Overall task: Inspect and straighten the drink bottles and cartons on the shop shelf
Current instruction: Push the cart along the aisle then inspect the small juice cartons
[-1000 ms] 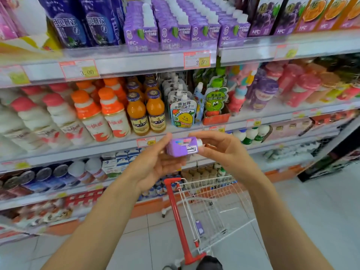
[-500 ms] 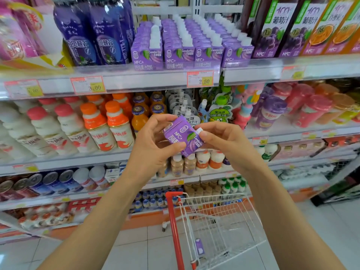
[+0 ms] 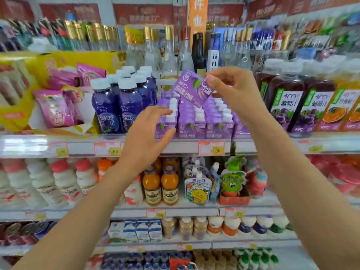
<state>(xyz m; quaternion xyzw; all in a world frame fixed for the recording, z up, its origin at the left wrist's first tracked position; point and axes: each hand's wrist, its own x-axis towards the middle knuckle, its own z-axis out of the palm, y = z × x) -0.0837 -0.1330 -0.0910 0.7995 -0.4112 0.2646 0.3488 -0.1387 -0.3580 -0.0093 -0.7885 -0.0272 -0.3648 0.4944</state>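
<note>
My right hand [image 3: 231, 90] pinches a small purple juice carton [image 3: 190, 88] by its white cap and holds it tilted above several rows of matching purple cartons [image 3: 200, 121] on the shelf [image 3: 179, 147]. My left hand [image 3: 148, 133] is spread in front of the leftmost front carton [image 3: 166, 123], thumb and fingers on either side of it; whether they touch it I cannot tell.
Purple bottles [image 3: 116, 106] stand left of the cartons, dark grape juice bottles [image 3: 296, 106] to the right. Pink snack packs [image 3: 56, 106] sit far left. Glass bottles [image 3: 169, 49] line the shelf above. Orange bottles [image 3: 161, 184] and pouches [image 3: 197, 188] fill the shelf below.
The view tilted up and the cart dropped out of sight. My left hand let go of the carton and reached toward the shelf's front row. My right hand lifted the carton up over the rows.
</note>
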